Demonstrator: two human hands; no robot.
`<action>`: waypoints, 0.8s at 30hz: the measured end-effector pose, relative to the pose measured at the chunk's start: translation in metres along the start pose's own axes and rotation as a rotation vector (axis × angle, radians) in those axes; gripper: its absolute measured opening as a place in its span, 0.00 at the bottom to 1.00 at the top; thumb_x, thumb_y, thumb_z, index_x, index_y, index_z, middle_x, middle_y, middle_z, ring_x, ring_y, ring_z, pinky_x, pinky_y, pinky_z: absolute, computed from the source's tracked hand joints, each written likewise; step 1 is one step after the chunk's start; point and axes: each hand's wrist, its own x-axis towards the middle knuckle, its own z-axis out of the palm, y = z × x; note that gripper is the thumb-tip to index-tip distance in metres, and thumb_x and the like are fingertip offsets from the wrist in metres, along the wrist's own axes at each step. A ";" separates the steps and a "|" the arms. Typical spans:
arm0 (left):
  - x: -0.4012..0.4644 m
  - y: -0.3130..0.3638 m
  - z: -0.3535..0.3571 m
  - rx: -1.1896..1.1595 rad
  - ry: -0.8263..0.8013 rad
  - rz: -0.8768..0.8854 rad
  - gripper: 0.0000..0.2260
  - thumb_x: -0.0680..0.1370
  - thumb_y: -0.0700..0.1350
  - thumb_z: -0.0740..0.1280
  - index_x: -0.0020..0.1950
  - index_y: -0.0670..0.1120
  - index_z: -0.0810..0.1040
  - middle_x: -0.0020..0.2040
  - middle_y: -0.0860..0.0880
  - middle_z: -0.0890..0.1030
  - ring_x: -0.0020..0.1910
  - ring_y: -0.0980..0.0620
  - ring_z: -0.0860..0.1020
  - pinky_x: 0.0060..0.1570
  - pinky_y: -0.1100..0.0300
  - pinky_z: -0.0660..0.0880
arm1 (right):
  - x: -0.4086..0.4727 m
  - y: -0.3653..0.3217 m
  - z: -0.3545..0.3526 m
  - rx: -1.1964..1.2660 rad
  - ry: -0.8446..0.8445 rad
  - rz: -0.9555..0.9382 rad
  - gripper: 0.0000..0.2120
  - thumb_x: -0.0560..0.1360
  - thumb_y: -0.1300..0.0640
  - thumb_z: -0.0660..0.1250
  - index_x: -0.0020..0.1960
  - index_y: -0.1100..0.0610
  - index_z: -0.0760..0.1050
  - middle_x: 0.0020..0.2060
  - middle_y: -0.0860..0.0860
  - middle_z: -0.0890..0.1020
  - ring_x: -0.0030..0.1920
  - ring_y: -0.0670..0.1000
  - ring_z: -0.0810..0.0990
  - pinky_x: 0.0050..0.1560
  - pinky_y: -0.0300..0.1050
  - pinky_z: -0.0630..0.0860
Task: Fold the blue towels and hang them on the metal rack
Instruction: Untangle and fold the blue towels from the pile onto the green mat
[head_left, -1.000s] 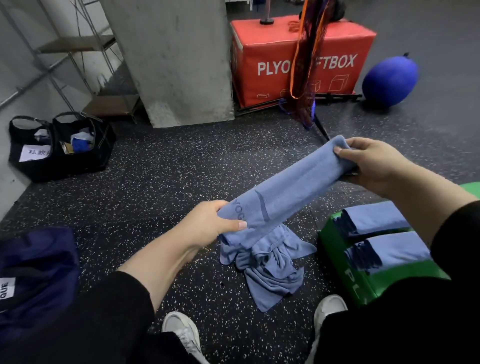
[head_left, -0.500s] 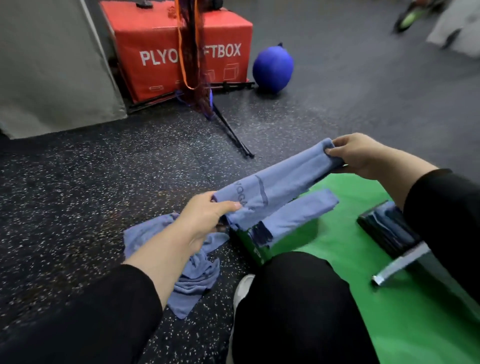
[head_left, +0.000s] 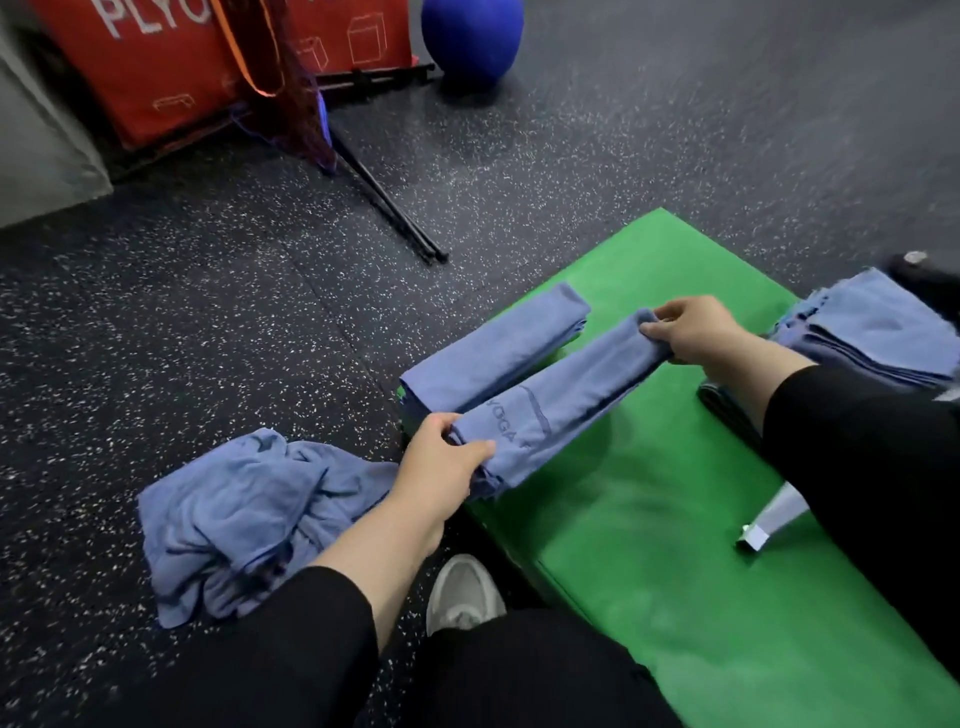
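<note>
A blue towel folded into a long strip (head_left: 563, 402) stretches between my hands, low over the green mat (head_left: 675, 545). My left hand (head_left: 441, 465) grips its near end and my right hand (head_left: 693, 327) pinches its far end. Another folded blue towel (head_left: 493, 348) lies on the mat just beyond it. A stack of folded blue towels (head_left: 878, 332) sits at the right, partly behind my right sleeve. A crumpled heap of blue towels (head_left: 244, 514) lies on the floor at the left. A metal bar (head_left: 774, 522) pokes out under my right arm; no more of it shows.
A red plyo soft box (head_left: 156, 67) with a dark net bag and black rods (head_left: 384, 200) stands at the back left. A blue ball (head_left: 470, 36) rests behind it. My white shoe (head_left: 462, 592) is by the mat's edge. The floor is speckled black rubber.
My view has swung right and down. Both hands have lowered the folded strip toward the green mat, beside the other folded towel. The stack at the right has come into view.
</note>
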 end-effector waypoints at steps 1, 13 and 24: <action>0.008 -0.004 0.003 0.027 0.006 0.003 0.14 0.75 0.41 0.74 0.57 0.50 0.75 0.50 0.49 0.81 0.41 0.50 0.78 0.38 0.58 0.73 | 0.006 0.005 0.003 -0.014 0.003 -0.009 0.12 0.78 0.60 0.72 0.58 0.66 0.80 0.44 0.59 0.80 0.43 0.55 0.76 0.48 0.54 0.79; 0.020 -0.021 0.015 1.005 0.381 0.728 0.23 0.76 0.55 0.71 0.69 0.50 0.74 0.62 0.46 0.74 0.60 0.43 0.74 0.59 0.45 0.71 | 0.025 0.016 0.035 -0.427 0.267 -0.225 0.23 0.76 0.43 0.70 0.66 0.56 0.76 0.63 0.58 0.77 0.62 0.62 0.75 0.60 0.58 0.73; 0.029 -0.044 0.031 1.500 -0.063 0.762 0.34 0.81 0.62 0.60 0.82 0.46 0.57 0.84 0.44 0.53 0.82 0.44 0.52 0.77 0.34 0.52 | -0.044 0.032 0.100 -0.664 0.034 -0.404 0.38 0.79 0.33 0.55 0.80 0.55 0.57 0.81 0.52 0.55 0.81 0.53 0.53 0.76 0.69 0.48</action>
